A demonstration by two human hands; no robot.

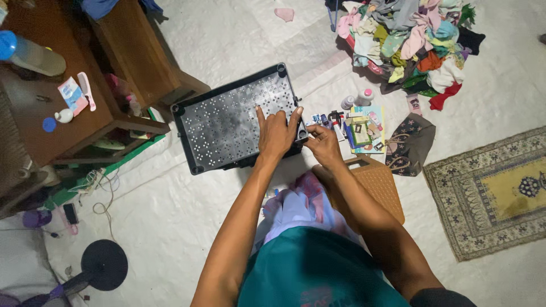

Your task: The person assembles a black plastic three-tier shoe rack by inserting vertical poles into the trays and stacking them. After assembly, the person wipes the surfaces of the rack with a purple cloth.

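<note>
Black perforated plastic panel (236, 119) lies flat on the white floor covering (182, 216), just off the corner of the wooden desk (68, 113). Left hand (276, 133) presses flat on its right end, fingers spread, gripping nothing, likely to steady it. Right hand (323, 145) pinches the panel's right corner edge. Tan basket (378, 185) sits beside the right forearm; small toiletries (358, 125) are strewn just past the panel's right edge.

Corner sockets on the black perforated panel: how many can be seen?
3. One at the panel's far corner, one at its left corner, one at its near corner. The fourth corner lies under the left hand and right hand.
</note>
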